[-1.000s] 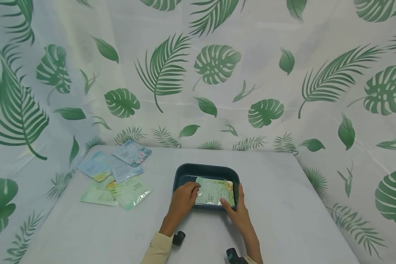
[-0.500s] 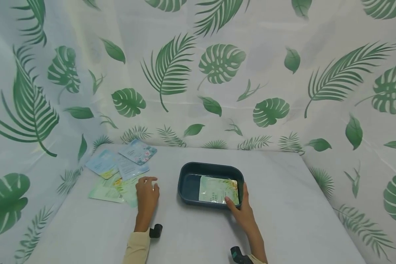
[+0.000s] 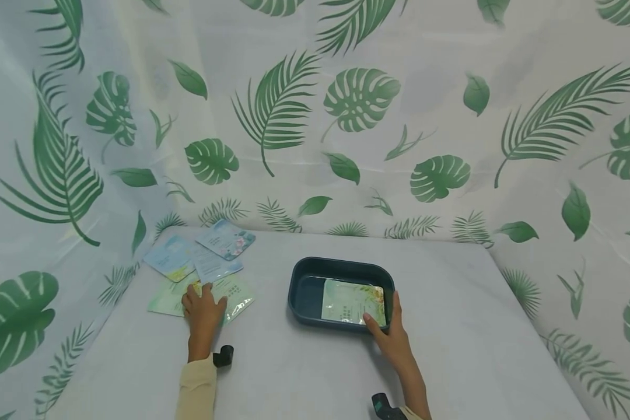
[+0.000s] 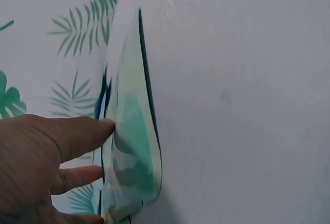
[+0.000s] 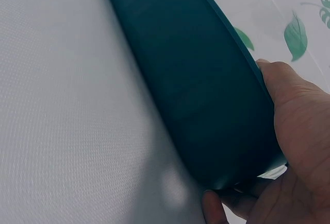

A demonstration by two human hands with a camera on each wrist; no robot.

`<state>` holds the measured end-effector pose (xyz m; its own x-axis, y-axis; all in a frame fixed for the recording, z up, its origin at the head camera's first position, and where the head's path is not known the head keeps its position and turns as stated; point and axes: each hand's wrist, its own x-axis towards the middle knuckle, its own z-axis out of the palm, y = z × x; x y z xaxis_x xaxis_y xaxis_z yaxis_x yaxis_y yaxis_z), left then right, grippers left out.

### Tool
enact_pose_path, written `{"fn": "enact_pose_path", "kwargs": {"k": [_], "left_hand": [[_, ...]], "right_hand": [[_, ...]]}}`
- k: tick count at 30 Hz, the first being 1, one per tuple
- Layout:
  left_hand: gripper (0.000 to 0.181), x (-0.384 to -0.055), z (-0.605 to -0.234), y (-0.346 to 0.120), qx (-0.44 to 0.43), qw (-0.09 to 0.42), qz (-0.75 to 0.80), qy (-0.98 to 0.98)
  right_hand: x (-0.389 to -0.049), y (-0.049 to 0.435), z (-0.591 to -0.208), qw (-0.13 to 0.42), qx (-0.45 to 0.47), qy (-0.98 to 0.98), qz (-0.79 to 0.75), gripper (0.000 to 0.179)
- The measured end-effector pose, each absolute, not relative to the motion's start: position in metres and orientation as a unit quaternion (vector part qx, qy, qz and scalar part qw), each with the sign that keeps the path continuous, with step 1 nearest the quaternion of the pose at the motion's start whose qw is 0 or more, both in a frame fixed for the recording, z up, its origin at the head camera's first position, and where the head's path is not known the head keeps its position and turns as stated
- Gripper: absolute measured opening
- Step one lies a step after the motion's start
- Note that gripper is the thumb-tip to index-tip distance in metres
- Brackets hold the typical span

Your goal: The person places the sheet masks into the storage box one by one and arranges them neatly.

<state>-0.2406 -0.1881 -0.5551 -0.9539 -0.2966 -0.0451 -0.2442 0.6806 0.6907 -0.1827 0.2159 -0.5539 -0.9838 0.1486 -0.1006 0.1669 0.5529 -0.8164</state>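
Lying on the bench (image 3: 294, 373), a green packet (image 3: 237, 294) is touched by the spread fingers of the left hand (image 3: 203, 312). The right hand (image 3: 391, 338) grips the blue tray (image 3: 307, 318), probably to steady it; a second green packet (image 3: 349, 300) lies inside. A second ago, the left hand was at the tray.

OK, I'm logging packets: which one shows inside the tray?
The pale green packet near the right hand, in the dark tray; the other visible packets are outside it, overlapping near the left hand.
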Motion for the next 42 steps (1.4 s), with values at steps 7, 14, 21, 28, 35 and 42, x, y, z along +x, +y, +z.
{"fn": "enact_pose_path", "kwargs": {"k": [7, 14, 21, 28, 35, 42], "left_hand": [[0.062, -0.242, -0.557, -0.203, 0.138, 0.026, -0.348, -0.927], [0.057, -0.247, -0.554, -0.209, 0.101, 0.018, -0.347, -0.932], [0.045, -0.254, -0.546, -0.210, 0.095, 0.006, -0.327, -0.940], [0.045, -0.247, -0.543, -0.204, 0.129, -0.026, -0.310, -0.941], [0.037, -0.241, -0.543, -0.204, 0.114, -0.010, -0.297, -0.948], [0.016, -0.239, -0.546, -0.219, 0.112, -0.053, -0.368, -0.921]], "right_hand": [[-0.181, 0.216, -0.553, 0.014, 0.089, 0.881, -0.464, 0.098], [-0.181, 0.216, -0.551, 0.011, 0.089, 0.881, -0.465, 0.097], [-0.181, 0.217, -0.550, 0.006, 0.093, 0.880, -0.465, 0.097], [-0.181, 0.217, -0.551, 0.010, 0.088, 0.876, -0.474, 0.097], [-0.182, 0.216, -0.551, 0.008, 0.090, 0.879, -0.468, 0.097], [-0.184, 0.217, -0.554, 0.005, 0.085, 0.879, -0.469, 0.097]]}}
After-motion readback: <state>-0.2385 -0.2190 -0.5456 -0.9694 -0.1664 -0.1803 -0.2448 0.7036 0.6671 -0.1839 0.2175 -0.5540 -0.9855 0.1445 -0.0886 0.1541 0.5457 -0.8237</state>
